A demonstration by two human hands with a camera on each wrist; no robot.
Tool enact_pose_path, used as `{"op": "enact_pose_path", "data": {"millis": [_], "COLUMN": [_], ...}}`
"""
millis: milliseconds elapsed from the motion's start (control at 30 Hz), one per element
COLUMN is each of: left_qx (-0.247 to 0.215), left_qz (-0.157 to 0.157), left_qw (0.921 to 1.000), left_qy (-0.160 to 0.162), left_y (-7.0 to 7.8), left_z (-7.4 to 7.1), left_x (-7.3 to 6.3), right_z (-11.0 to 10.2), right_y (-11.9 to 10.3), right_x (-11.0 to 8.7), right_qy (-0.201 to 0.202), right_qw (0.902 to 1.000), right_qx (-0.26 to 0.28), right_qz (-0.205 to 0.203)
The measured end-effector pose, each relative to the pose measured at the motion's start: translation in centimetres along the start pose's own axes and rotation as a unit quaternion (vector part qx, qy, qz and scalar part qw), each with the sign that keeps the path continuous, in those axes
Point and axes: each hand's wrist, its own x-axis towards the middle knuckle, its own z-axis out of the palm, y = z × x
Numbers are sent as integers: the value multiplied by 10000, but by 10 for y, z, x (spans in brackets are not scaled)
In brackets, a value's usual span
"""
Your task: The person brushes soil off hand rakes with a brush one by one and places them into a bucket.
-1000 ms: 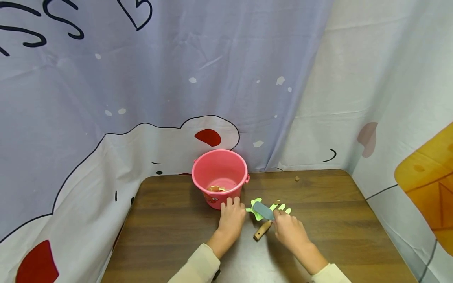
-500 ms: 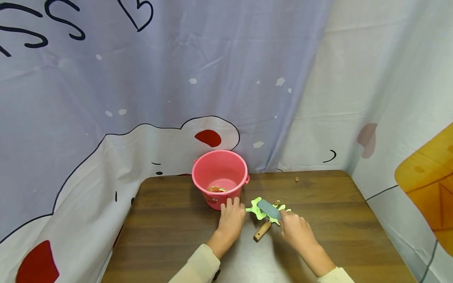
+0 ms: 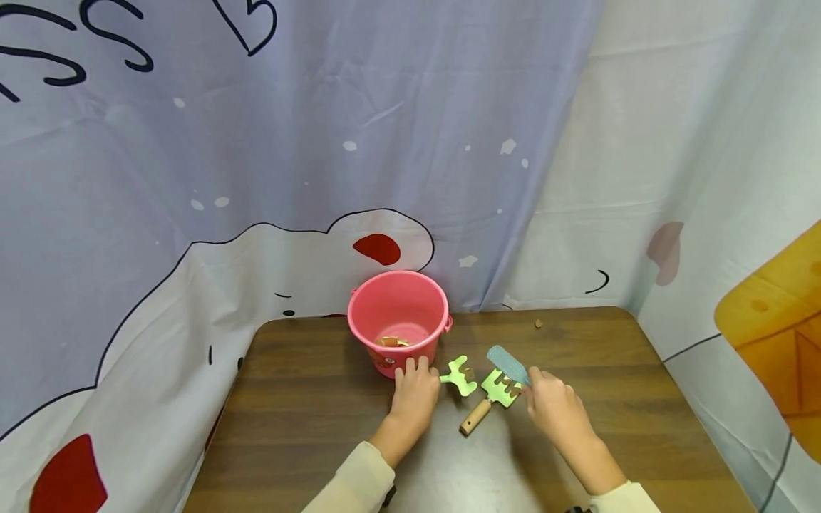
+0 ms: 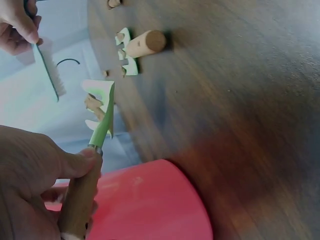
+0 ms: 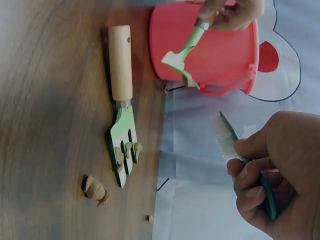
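My left hand (image 3: 413, 395) grips the wooden handle of a small garden rake (image 4: 106, 107) just in front of the pink bucket (image 3: 398, 303). Brown clumps cling to its green tines. In my right hand (image 3: 556, 410) is a brush (image 5: 226, 137) with a teal handle and pale bristles, held up in the air apart from the rake. Between the two hands a green garden fork (image 5: 123, 127) with a wooden handle lies on the table, brown lumps caught among its prongs. In the head view the brush end overlaps the space just beyond this fork.
A larger brown clump (image 5: 95, 190) lies on the table (image 3: 308, 427) beyond the fork's prongs. One small brown bit (image 3: 538, 323) sits near the back edge. Inside the bucket show some tan and yellow-green pieces. A printed curtain (image 3: 288, 142) hangs behind the table.
My right hand has moved right with the brush, which no longer overlaps the rake head. The left hand and rake have shifted slightly left.
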Motion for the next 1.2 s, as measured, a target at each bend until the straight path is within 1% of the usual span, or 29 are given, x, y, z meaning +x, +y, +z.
{"op": "enact_pose_path", "data": {"millis": [167, 367, 600, 700, 867, 1067, 1200], "left_qx": [-28, 30, 133, 151, 209, 229, 338], "left_qz": [47, 76, 115, 127, 105, 56, 98], "left_qw": [10000, 9999, 9987, 9984, 9985, 9989, 9981], "left_qy": [17, 98, 475, 536, 486, 394, 507], "left_y": [0, 1, 3, 5, 8, 9, 10], "left_z": [-2, -3, -5, -5, -4, -3, -2], "left_x": [1, 3, 3, 4, 5, 5, 4], "right_z": [7, 20, 39, 47, 54, 52, 50], "right_y": [0, -12, -31, -37, -42, -44, -43], "right_x": [2, 2, 3, 1, -1, -1, -2], "right_qy": [-115, -209, -28, -29, -27, -112, -154], "right_qw": [9996, 9985, 9981, 9980, 9989, 9995, 9995], "right_qx": [146, 309, 323, 366, 289, 115, -79], "right_qz": [-216, -391, -532, -512, -378, -281, -275]}}
